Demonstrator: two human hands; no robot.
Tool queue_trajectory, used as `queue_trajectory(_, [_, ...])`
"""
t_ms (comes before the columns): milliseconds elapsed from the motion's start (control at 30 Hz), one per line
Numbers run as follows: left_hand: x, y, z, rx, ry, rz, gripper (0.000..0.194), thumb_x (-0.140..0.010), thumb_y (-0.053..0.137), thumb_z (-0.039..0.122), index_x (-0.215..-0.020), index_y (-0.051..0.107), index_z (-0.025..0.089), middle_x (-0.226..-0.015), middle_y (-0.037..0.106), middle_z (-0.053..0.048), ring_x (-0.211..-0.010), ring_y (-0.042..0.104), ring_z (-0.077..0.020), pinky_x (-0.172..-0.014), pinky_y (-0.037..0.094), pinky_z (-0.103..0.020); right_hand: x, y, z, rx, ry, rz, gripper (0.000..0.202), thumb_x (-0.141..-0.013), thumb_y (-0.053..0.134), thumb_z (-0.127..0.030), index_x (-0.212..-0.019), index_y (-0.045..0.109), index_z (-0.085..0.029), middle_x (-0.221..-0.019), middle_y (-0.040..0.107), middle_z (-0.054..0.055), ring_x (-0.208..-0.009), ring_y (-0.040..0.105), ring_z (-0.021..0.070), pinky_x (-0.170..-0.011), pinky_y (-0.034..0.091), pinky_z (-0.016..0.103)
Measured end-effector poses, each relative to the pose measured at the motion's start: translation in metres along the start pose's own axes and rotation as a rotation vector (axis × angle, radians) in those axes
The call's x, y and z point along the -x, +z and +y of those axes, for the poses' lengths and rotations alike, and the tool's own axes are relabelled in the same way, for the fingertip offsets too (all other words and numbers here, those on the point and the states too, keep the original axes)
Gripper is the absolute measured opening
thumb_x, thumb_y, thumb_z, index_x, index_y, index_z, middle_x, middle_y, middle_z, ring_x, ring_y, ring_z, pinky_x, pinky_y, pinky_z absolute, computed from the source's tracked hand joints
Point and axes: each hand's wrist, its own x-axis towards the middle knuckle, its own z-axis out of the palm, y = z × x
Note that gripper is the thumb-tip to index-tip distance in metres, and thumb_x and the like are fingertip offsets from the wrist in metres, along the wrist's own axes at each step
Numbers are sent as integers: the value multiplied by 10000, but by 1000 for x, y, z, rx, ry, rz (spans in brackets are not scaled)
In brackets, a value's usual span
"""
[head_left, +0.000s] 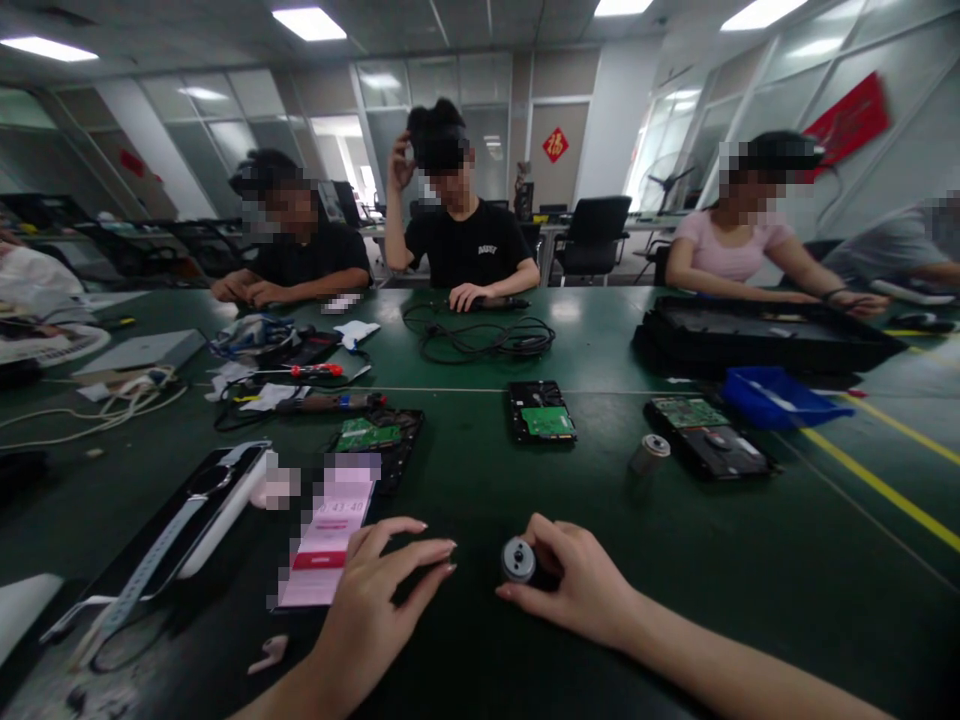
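Between the fingers of my right hand (pixel 574 580) is a small round metal cylinder (pixel 518 560), its flat end with a dark centre hole facing me. My left hand (pixel 397 590) hovers to the left of it, fingers apart and holding nothing, with a gap between the fingertips and the cylinder. A phone with a pink screen (pixel 330 540) lies just beyond my left hand. A second metal cylinder (pixel 651 454) stands farther back on the right. One hard drive with a green board (pixel 541 412) lies ahead, near the middle.
Another hard drive (pixel 709 437) sits at the right beside a blue tray (pixel 784 397). On the left are a watch (pixel 210 482), an earbud (pixel 268 654) and a screwdriver (pixel 315 370). Coiled black cable (pixel 487 338) lies farther back, and several people sit across the green table (pixel 465 470).
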Motion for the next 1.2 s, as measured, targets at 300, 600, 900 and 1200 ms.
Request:
queue_trajectory(300, [-30, 21, 45, 211, 125, 57, 264, -816, 689, 85, -1013, 651, 257, -1073, 687, -6, -1014, 581, -221, -877, 455, -368, 1, 8, 6, -10, -28, 44, 354, -757, 691, -474, -778, 459, -208, -634, 489, -57, -580, 450, 117, -569, 290, 223])
queue_trajectory(600, [-25, 31, 42, 267, 32, -67, 301, -852, 665, 175, -1120, 582, 283, -1180, 638, -38, -1111, 562, -256, -942, 465, -436, 1, 8, 5, -74, -56, 68, 282, -717, 687, -338, -860, 481, -210, -613, 431, -76, -548, 410, 104, -559, 281, 223])
queue_trajectory(900, [-13, 51, 31, 594, -233, -271, 723, -801, 742, 240, -1372, 306, 318, -1303, 591, -73, -1191, 580, -257, -1039, 436, -482, 11, -2, 8, -463, -252, -11, 546, -742, 518, -174, -1285, 459, -194, -621, 323, -81, -509, 328, 96, -520, 302, 213])
queue_trajectory(1200, [-13, 54, 30, 691, -278, -321, 657, -799, 724, 156, -1315, 359, 338, -1149, 680, -8, -1105, 633, -214, -1028, 445, -428, 10, -3, 2, -299, -202, 86, 334, -860, 532, -256, -1169, 624, -171, -569, 392, -68, -523, 399, 106, -630, 368, 265])
